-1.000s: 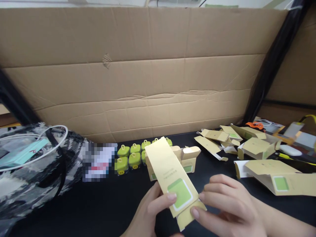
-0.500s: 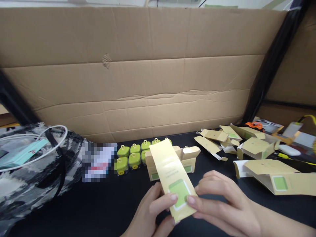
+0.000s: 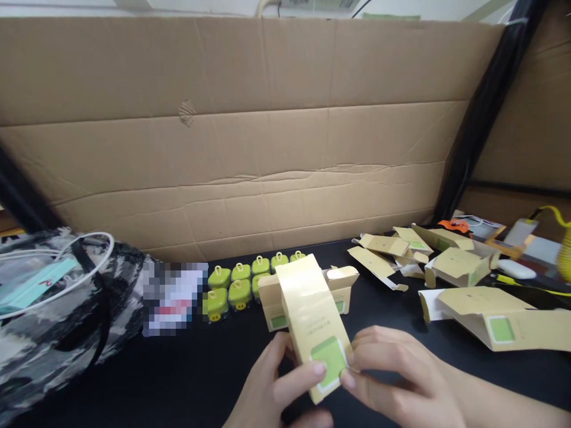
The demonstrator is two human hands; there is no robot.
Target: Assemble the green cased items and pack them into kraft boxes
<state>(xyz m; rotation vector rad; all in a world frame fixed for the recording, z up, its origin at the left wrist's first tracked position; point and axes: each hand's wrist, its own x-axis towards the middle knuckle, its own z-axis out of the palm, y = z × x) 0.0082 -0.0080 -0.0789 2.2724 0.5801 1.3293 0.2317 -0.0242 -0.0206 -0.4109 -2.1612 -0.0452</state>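
A tall pale-yellow carton, a green square near its lower end, is held tilted over a black table. The left hand pinches it, thumb on the square; the right hand pinches its lower right edge. Behind the carton is open-flapped packaging; left of it, green cases; right of it, loose boxes.
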